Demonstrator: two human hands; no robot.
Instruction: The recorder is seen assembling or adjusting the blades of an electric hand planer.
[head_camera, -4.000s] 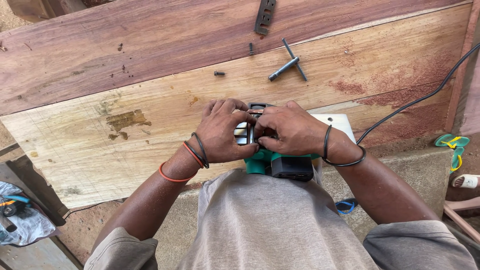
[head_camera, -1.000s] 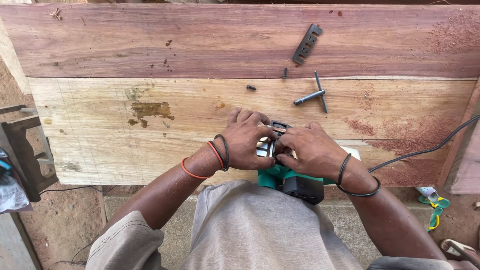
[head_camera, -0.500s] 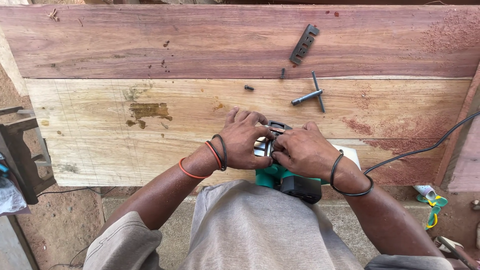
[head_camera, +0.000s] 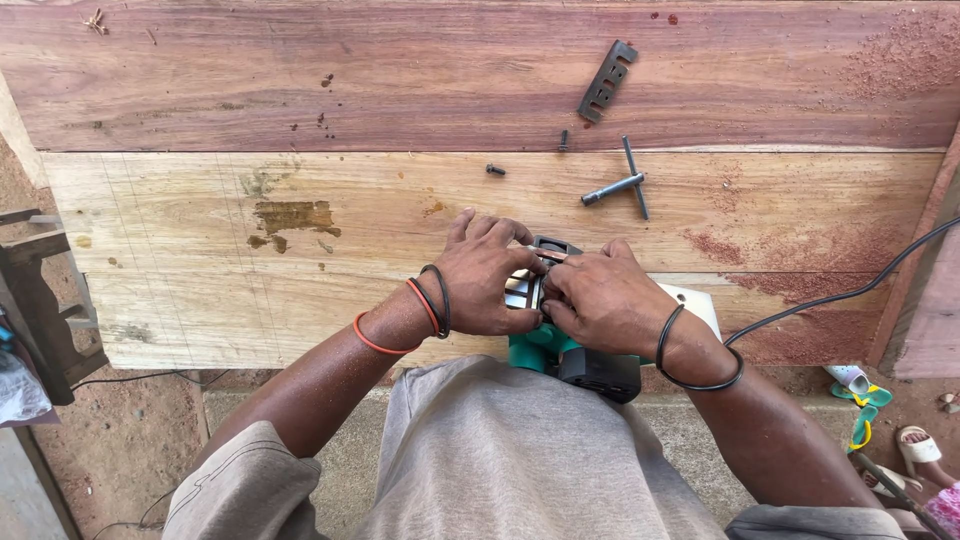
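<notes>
A green and black electric planer (head_camera: 580, 362) lies upside down at the near edge of wide wooden planks (head_camera: 300, 230). My left hand (head_camera: 485, 275) grips its metal base from the left, fingers curled over the blade drum area. My right hand (head_camera: 600, 298) presses on the same spot from the right, fingertips meeting the left hand's. What the fingers pinch is hidden between them. A black cord (head_camera: 850, 290) runs from the planer off to the right.
On the planks beyond my hands lie a T-handle socket wrench (head_camera: 622, 184), a flat slotted metal plate (head_camera: 606, 82), and two small bolts (head_camera: 496, 170). Reddish sawdust (head_camera: 760, 250) is scattered on the right. A dark wooden stand (head_camera: 40, 300) is at the left; sandals (head_camera: 860, 390) lie lower right.
The view has shifted slightly. Both hands stay clamped on the planer's base with small finger movements; nothing else on the planks has moved.
</notes>
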